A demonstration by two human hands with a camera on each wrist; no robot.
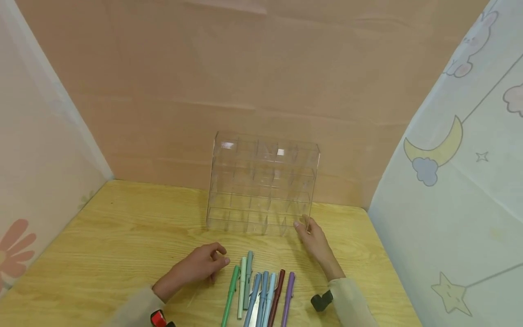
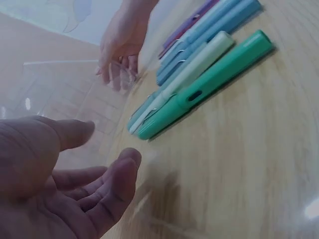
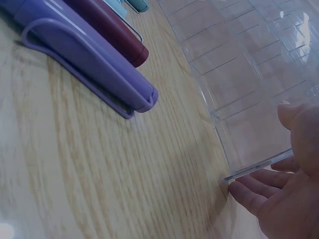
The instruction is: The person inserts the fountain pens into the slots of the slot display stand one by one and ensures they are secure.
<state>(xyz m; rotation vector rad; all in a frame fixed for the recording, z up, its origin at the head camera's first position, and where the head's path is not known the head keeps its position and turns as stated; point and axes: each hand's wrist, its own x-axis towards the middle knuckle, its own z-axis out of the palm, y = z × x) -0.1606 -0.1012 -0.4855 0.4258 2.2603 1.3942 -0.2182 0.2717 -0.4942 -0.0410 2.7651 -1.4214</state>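
Observation:
A clear plastic rack [image 1: 261,184] with rows of small compartments stands upright at the back of the table. My right hand [image 1: 313,238] holds its lower right corner, thumb on the front side and fingers [image 3: 259,186] along the outer side panel. To the left of the pens, my left hand [image 1: 200,263] hovers over the wood with loosely bent fingers and nothing in them. Nearest to it lie a green pen [image 1: 230,295], a pale green pen [image 1: 242,288] and a grey-green pen [image 1: 248,279].
Several blue pens [image 1: 263,295], a dark red pen [image 1: 278,295] and a purple pen [image 1: 288,297] lie side by side on the wooden table [image 1: 135,236]. Behind the rack hangs a tan cloth [image 1: 261,68]; a patterned cloth [image 1: 457,190] borders the right.

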